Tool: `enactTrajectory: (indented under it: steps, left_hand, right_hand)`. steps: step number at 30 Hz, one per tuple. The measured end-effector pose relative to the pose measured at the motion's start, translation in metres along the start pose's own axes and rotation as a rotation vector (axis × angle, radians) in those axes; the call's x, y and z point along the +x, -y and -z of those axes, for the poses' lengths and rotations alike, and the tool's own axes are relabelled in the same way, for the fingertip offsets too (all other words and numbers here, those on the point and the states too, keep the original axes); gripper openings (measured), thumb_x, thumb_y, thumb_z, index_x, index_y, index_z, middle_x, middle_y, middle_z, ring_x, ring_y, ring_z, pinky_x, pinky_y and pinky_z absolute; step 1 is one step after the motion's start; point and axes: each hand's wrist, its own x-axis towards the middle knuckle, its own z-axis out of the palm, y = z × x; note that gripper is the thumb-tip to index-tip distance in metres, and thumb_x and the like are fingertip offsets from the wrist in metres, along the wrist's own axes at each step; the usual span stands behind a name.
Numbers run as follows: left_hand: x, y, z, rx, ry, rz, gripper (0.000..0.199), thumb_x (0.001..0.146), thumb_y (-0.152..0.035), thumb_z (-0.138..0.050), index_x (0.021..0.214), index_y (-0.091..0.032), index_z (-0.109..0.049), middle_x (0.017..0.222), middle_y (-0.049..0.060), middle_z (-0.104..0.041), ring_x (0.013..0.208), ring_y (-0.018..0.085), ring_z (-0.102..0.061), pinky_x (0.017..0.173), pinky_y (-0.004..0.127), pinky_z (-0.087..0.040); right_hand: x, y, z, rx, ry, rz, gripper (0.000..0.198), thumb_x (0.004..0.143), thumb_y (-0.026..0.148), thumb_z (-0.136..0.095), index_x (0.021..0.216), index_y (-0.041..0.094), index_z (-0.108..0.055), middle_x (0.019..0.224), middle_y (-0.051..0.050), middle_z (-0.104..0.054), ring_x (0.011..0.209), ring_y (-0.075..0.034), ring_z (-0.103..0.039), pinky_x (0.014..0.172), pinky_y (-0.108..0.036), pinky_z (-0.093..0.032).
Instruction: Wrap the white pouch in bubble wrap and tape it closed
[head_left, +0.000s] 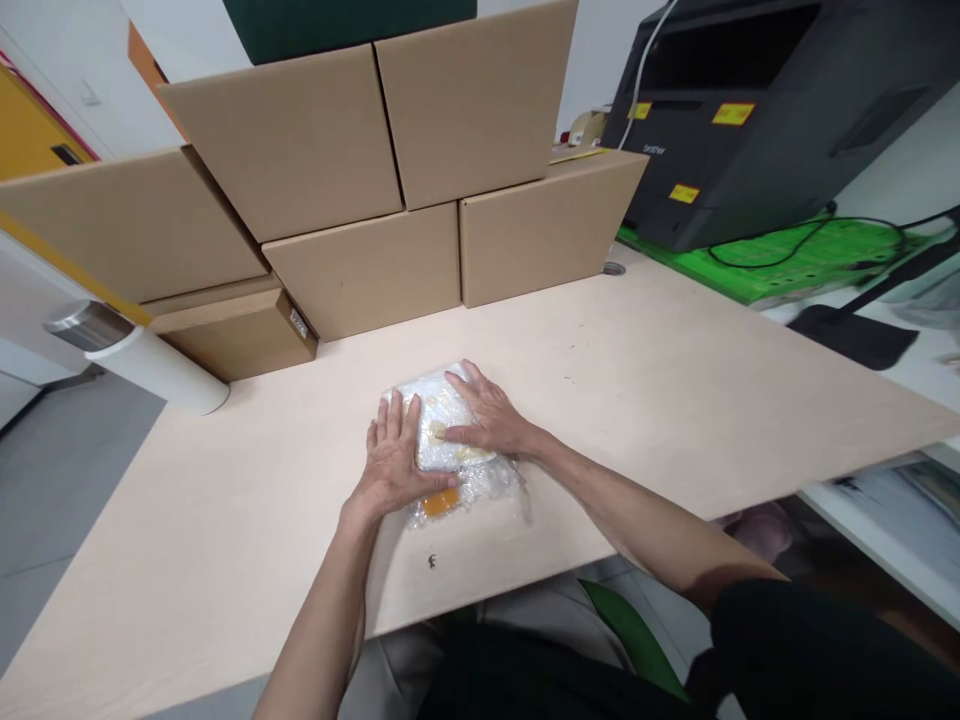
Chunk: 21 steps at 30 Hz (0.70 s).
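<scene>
On the table in front of me lies a flat white package with yellowish patterns (444,415), covered by clear bubble wrap (491,482). An orange patch (440,502) shows through the wrap at its near edge. My left hand (394,455) rests with spread fingers on the left side of the package, its thumb reaching over the near edge by the orange patch. From the right, my right hand (491,412) lies across the package's right side, fingers apart and thumb pointing left. Both palms hide parts of the package.
Cardboard boxes (360,270) stand stacked along the back of the wooden table (637,390). A white bottle with a metal cap (161,370) stands at the left edge. A dark printer (720,130) is at the back right. A small dark mark (432,561) shows near the front edge.
</scene>
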Motion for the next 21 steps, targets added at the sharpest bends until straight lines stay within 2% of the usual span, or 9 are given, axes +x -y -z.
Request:
enactTrajectory:
  steps: [5, 10, 14, 21]
  left_hand:
    - [0.0, -0.001, -0.002, 0.004, -0.043, 0.014, 0.12, 0.066, -0.063, -0.075, 0.159, -0.02, -0.013, 0.166, 0.019, 0.005, 0.151, 0.039, 0.009, 0.118, 0.062, -0.008]
    - [0.0, 0.002, 0.001, 0.024, -0.024, -0.004, 0.121, 0.066, -0.068, -0.072, 0.159, -0.02, -0.011, 0.166, 0.019, 0.006, 0.151, 0.038, 0.01, 0.119, 0.061, -0.005]
    - [0.001, 0.007, 0.002, 0.013, -0.021, -0.046, 0.122, 0.066, -0.066, -0.074, 0.159, -0.021, -0.01, 0.166, 0.019, 0.005, 0.151, 0.039, 0.009, 0.118, 0.063, -0.008]
    - [0.001, 0.013, -0.002, -0.041, -0.078, -0.078, 0.119, 0.067, -0.066, -0.074, 0.159, -0.024, -0.012, 0.166, 0.019, 0.001, 0.151, 0.041, 0.005, 0.117, 0.064, -0.013]
  right_hand:
    - [-0.001, 0.007, 0.001, -0.003, -0.015, -0.023, 0.112, 0.075, 0.088, -0.046, 0.16, 0.023, -0.013, 0.166, -0.014, 0.012, 0.153, -0.038, 0.0, 0.12, -0.055, -0.008]
    - [-0.008, 0.016, 0.009, -0.048, -0.001, 0.011, 0.111, 0.074, 0.088, -0.047, 0.16, 0.027, -0.013, 0.167, -0.009, 0.011, 0.152, -0.038, 0.011, 0.12, -0.059, 0.0]
    - [-0.009, 0.016, 0.009, -0.045, 0.068, 0.043, 0.119, 0.068, 0.089, -0.054, 0.16, 0.027, -0.012, 0.167, -0.011, 0.012, 0.151, -0.041, 0.006, 0.119, -0.06, -0.007]
    - [-0.007, 0.014, 0.007, -0.012, 0.057, 0.03, 0.117, 0.069, 0.087, -0.056, 0.16, 0.027, -0.013, 0.167, -0.011, 0.01, 0.152, -0.041, 0.003, 0.118, -0.06, -0.011]
